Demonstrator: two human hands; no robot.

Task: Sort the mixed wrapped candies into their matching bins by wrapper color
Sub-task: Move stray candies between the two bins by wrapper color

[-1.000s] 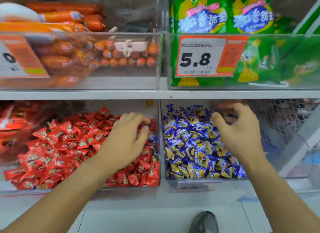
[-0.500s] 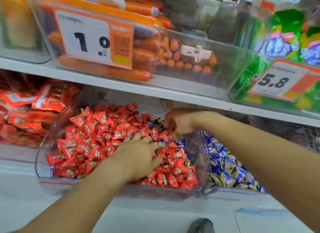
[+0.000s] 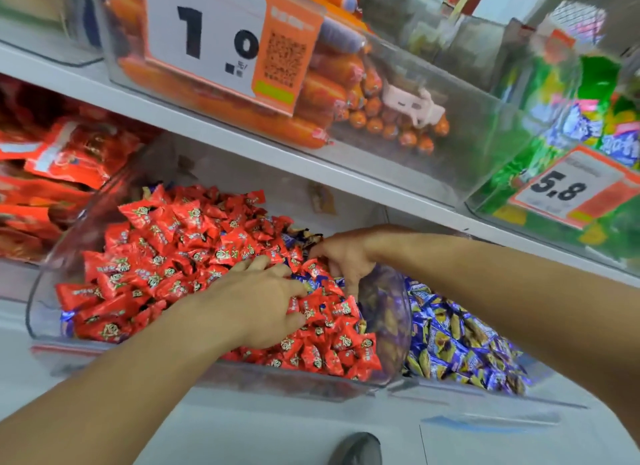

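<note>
A clear bin [image 3: 41,302] on the lower shelf holds a heap of red-wrapped candies [image 3: 166,253]. A few blue-wrapped candies [image 3: 309,282] are mixed into it near its right side, and another blue one [image 3: 67,321] lies at the front left corner. My left hand [image 3: 256,302] lies palm down on the red heap, fingertips beside the stray blue candies. My right hand [image 3: 343,253] reaches across into the back right of the same bin, fingers pointing down into the candies; what it holds is hidden. The neighbouring bin [image 3: 485,397] to the right holds blue-and-yellow candies [image 3: 460,340].
Above runs a white shelf edge [image 3: 242,142] carrying a clear bin of orange sausages [image 3: 311,94] with a 1.0 price tag and green bags [image 3: 561,125] tagged 5.8. Red packets [image 3: 52,174] fill the bin at the left. A shoe [image 3: 356,449] shows on the floor below.
The view has swung left and closer. My right hand has left the blue bin and crossed into the red bin's back right. My left hand stays on the red heap.
</note>
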